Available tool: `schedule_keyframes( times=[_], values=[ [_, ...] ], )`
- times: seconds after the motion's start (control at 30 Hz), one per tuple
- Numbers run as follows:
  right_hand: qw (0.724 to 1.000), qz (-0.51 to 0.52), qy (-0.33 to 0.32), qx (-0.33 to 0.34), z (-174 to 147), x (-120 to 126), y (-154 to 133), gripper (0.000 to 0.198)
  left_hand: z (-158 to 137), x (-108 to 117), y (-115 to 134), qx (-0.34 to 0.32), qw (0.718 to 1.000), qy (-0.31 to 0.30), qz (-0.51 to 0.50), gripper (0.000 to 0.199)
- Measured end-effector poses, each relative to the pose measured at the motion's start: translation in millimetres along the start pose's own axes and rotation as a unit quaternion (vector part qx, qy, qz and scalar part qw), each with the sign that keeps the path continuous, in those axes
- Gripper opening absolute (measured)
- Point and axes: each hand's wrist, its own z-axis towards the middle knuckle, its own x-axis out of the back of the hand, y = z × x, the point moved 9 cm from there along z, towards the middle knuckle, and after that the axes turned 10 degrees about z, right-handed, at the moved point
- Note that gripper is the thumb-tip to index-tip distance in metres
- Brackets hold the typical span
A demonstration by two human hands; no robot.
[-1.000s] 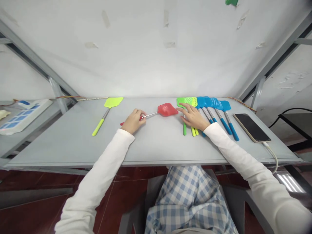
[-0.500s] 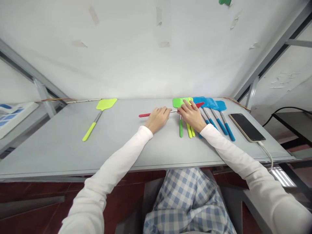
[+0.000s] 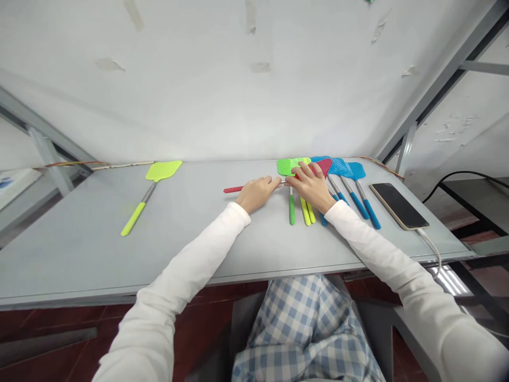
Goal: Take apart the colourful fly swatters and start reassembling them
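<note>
A red fly swatter (image 3: 324, 166) lies crosswise between my hands, its red handle sticking out to the left. My left hand (image 3: 258, 192) is closed around its shaft near the handle. My right hand (image 3: 310, 187) grips it at the neck, fingers partly over the red mesh head. Beneath and beside my right hand are a green fly swatter (image 3: 292, 210), two yellow ones with yellow handles (image 3: 305, 212) and several blue fly swatters (image 3: 358, 171), heads toward the wall. My right hand and forearm hide parts of these.
Off to the left, a single yellow fly swatter (image 3: 163, 170) lies on the grey table (image 3: 191, 239). A phone (image 3: 398, 206) with a white cable rests at the right end. A white wall (image 3: 222, 106) rises behind, with metal frame posts (image 3: 405, 154) at both sides.
The red fly swatter has rolled in my hands, so its mesh head now faces up more broadly. Both hands stay on it. The view has shifted slightly.
</note>
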Motion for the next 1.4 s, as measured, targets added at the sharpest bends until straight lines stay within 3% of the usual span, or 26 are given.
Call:
schedule_keyframes(
  times=[0.3, 0.5, 0.63, 0.7, 0.8, 0.93, 1.07, 1.2, 1.4],
  values=[
    [0.999, 0.038, -0.009, -0.014, 1.9, -4.5, 5.0, 0.029, -3.4, 1.6, -12.0, 0.009, 1.000, 0.020, -0.006, 0.040],
    [0.994, 0.011, 0.051, -0.093, -11.7, 7.1, 65.3, 0.024, -21.5, -0.3, -63.7, 0.064, 0.998, 0.019, -0.002, 0.038],
    [0.994, 0.012, 0.067, -0.089, -6.2, 14.0, 60.9, 0.026, -28.6, -2.3, -80.9, 0.063, 0.997, 0.036, -0.013, 0.042],
    [0.996, 0.013, 0.055, -0.066, 0.7, 14.3, 42.3, 0.030, -26.7, -0.8, -75.3, 0.056, 0.997, 0.052, -0.022, 0.043],
    [0.999, 0.015, -0.024, -0.025, 9.0, 2.0, 9.1, 0.037, -19.6, 7.5, -48.9, 0.015, 0.995, 0.086, -0.051, 0.041],
    [0.996, 0.020, -0.079, -0.021, 10.7, -7.7, -13.5, 0.044, -13.0, 20.8, -18.3, -0.002, 0.992, 0.113, -0.055, 0.040],
    [0.996, 0.033, -0.060, -0.049, 8.9, -2.0, -10.3, 0.053, -14.5, 22.9, -5.9, 0.002, 0.994, 0.094, -0.063, 0.040],
    [0.995, 0.032, -0.050, -0.085, 9.1, 0.4, -2.5, 0.059, -15.1, 12.4, -3.0, 0.037, 0.997, 0.031, -0.054, 0.042],
    [0.984, 0.024, -0.084, -0.155, 7.2, -10.4, 22.0, 0.060, -6.6, 1.2, -5.8, 0.052, 0.998, -0.026, -0.012, 0.038]
  ],
)
